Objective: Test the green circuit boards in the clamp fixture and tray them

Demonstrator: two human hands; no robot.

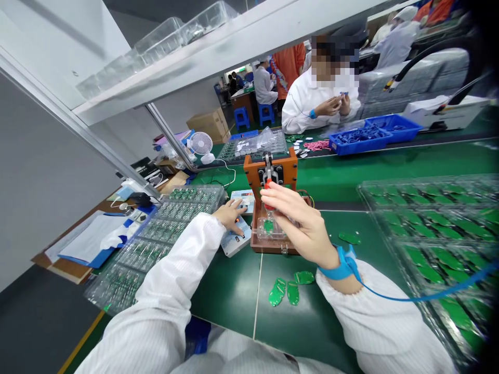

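Observation:
My left hand (230, 214) lies with its fingers spread over a small white control box (236, 244) with a red digit display. Behind that box sits a second white box (244, 196), also with a lit display. My right hand (302, 221) is at the red handle (268, 195) of a toggle clamp, its long fingers laid across it and its thumb partly hidden. The clamp is mounted on an orange test fixture (290, 167) with a brown base. A green circuit board (268, 225) shows in the fixture's clear holder, under the clamp.
Three green boards (293, 293) lie on the bench in front of the fixture, and another board (350, 238) lies right of it. Clear board trays stand left (156, 244) and right (393, 244). A blue wrist cord (421, 298) trails rightward. Across the bench, a co-worker handles a small part.

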